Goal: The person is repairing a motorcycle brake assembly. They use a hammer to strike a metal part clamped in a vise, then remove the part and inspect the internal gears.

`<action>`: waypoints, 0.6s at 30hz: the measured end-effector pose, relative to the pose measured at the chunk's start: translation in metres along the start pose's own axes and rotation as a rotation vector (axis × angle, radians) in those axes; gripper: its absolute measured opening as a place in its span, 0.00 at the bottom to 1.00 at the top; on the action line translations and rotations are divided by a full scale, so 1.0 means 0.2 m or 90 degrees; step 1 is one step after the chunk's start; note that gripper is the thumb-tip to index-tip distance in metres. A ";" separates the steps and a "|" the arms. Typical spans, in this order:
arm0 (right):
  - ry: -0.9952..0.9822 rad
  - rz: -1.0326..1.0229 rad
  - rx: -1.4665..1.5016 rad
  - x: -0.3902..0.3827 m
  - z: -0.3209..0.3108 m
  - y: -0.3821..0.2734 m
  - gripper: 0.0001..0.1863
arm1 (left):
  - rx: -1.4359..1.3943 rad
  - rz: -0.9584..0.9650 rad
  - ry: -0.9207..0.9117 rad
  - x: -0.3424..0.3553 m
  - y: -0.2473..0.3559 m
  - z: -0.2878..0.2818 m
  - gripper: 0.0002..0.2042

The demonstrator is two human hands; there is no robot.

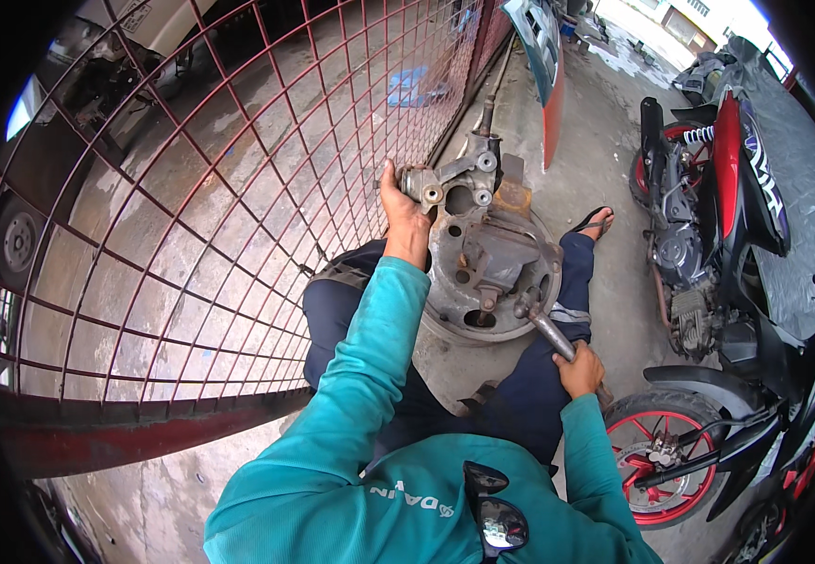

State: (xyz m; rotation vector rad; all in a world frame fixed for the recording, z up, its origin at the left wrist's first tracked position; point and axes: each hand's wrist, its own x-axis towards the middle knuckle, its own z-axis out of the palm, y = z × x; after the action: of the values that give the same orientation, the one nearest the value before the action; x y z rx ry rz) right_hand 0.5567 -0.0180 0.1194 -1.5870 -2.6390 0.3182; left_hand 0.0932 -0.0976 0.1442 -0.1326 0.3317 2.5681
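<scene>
My left hand [405,209] is closed round the left end of a grey cast metal part [468,169] with round bosses and bolt holes, perhaps a brake caliper. It is held at the far side of a bench vise [509,256]; whether it touches the vise I cannot tell. The vise is set on a rusty steel wheel rim [447,299] between my legs. In my right hand [580,368] is a hammer [550,331], gripped by its handle over my right thigh. Its head lies near the rim's right edge, tilted toward the vise.
A red wire mesh fence [238,160] runs close along my left. On the right stands a red and black motorcycle [689,244], with another red-rimmed front wheel [666,461] nearer me. A painted panel [543,75] leans upright beyond the vise.
</scene>
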 end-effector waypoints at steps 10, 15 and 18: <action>-0.087 -0.151 -0.005 0.23 0.16 -0.05 0.29 | 0.002 0.002 0.060 0.25 0.01 -0.18 0.29; -0.083 -0.040 0.267 0.51 -0.05 0.11 0.24 | 0.009 0.016 0.103 0.34 -0.06 -0.20 0.26; 0.088 -0.040 0.475 0.79 -0.35 -0.06 0.19 | 0.062 0.048 0.087 0.38 -0.11 -0.18 0.22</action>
State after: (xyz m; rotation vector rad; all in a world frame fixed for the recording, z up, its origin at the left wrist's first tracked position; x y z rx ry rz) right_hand 0.4816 0.1268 0.1792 -1.2091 -2.0706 0.9990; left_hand 0.0409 -0.0512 0.0932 -0.2649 0.5213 2.6175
